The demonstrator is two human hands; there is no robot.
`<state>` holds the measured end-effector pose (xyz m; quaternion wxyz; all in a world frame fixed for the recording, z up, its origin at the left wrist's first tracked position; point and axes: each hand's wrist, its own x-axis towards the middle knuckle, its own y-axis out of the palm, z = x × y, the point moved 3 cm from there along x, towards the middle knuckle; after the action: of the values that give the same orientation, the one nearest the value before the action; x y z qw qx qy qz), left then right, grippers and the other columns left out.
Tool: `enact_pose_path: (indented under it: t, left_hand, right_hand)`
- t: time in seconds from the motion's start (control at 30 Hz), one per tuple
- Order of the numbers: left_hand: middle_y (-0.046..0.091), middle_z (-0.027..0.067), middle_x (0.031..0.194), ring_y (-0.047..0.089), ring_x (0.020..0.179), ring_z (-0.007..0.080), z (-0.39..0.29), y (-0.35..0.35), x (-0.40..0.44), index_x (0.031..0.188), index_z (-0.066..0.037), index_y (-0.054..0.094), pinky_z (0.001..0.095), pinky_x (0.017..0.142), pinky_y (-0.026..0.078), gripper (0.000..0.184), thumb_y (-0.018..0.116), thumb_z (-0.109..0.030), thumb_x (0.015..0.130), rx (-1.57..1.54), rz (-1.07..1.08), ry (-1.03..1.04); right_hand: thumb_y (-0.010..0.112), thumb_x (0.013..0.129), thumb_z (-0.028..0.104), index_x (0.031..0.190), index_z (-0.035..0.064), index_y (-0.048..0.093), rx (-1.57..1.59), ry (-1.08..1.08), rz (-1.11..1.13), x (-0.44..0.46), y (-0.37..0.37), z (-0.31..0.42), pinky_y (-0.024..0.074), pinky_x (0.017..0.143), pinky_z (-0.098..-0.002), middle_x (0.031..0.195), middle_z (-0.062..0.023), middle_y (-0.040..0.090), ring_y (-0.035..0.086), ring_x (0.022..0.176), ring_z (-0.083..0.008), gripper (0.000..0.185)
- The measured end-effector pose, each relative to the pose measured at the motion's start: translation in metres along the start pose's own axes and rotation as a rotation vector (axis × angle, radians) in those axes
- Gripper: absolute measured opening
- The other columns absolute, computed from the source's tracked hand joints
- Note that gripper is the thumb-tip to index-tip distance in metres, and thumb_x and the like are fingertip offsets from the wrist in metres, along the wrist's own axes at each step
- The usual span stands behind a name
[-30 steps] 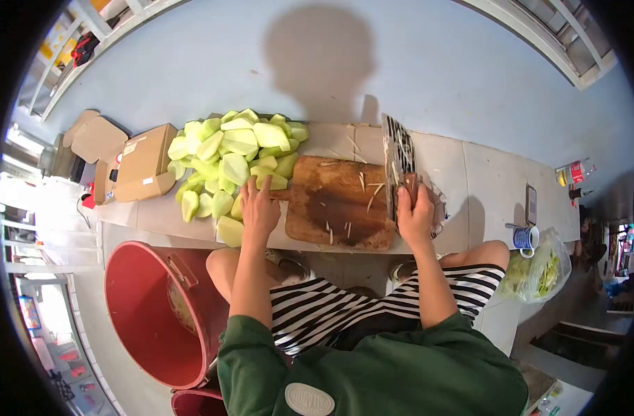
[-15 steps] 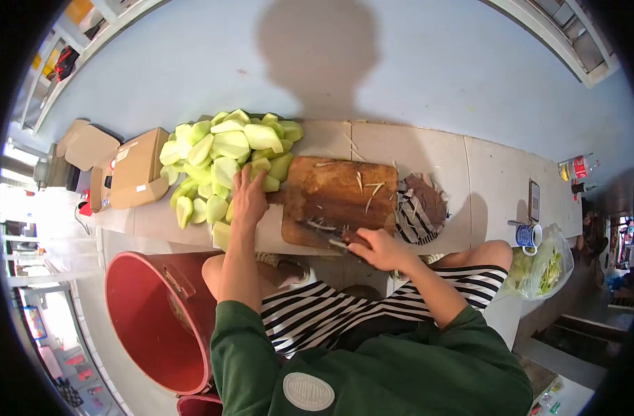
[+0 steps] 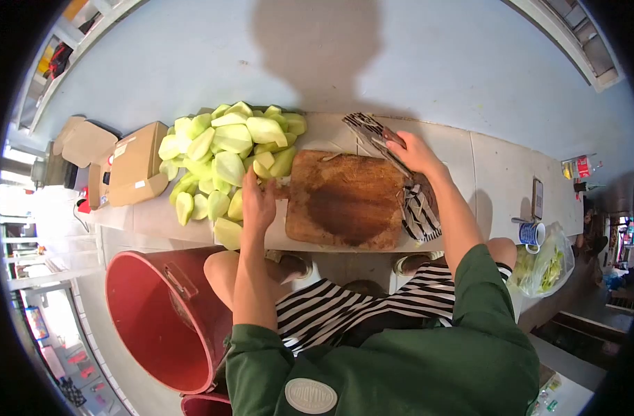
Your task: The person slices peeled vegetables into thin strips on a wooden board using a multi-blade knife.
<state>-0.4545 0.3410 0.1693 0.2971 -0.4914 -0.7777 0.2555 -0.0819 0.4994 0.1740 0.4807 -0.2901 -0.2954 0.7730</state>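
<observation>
My left hand [image 3: 259, 202] rests at the near right side of a heap of peeled, pale green produce pieces [image 3: 230, 137]. Its fingers are extended and touch or nearly touch the closest pieces, beside the handle end of a wooden cutting board [image 3: 345, 201]. The board has a dark, wet-looking patch in its middle. Beyond its far right corner, my right hand [image 3: 415, 152] is closed around a knife; the broad blade [image 3: 364, 125] shows striped reflections. A black-and-white striped bundle [image 3: 420, 216] with a brown part lies against the board's right edge.
An open cardboard box [image 3: 138, 166] stands left of the heap. Below it is a large red bucket [image 3: 157, 322]. At the right are a phone [image 3: 537, 199], a blue-and-white mug [image 3: 530, 236], a bag of greens [image 3: 549, 267] and a bottle [image 3: 580, 167]. A wall runs behind.
My right hand has carried the knife from the board's near edge to beyond its far right corner. The pale strips on the board are gone. My left hand has shifted slightly right and nearer.
</observation>
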Motion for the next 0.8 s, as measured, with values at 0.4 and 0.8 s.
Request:
enact_pose_path:
  t: [0.4,0.8]
  left_hand:
    - [0.060,0.0169,0.129,0.064,0.112,0.0298,-0.051,0.086,-0.077,0.143,-0.001,0.048,0.0401,0.090,0.056,0.049,0.051,-0.031,0.105,-0.835,0.620,-0.537]
    - [0.065,0.0271,0.106,0.068,0.091,0.0338,-0.099,0.100,-0.113,0.124,0.005,0.052,0.0433,0.077,0.054,0.054,0.080,-0.025,0.089,-0.404,0.235,-0.486]
  right_hand:
    - [0.064,0.101,0.025,0.096,-0.0029,0.055,-0.049,-0.117,-0.505,-0.113,0.043,0.036,0.0474,0.054,-0.0455,0.071,-0.0234,0.064,0.066,0.069,-0.0456,0.029]
    - [0.066,0.097,0.018,0.104,-0.0011,0.049,0.186,0.080,-0.178,-0.206,0.097,0.058,0.0474,0.063,-0.0532,0.081,-0.0286,0.063,0.064,0.079,-0.0508,0.027]
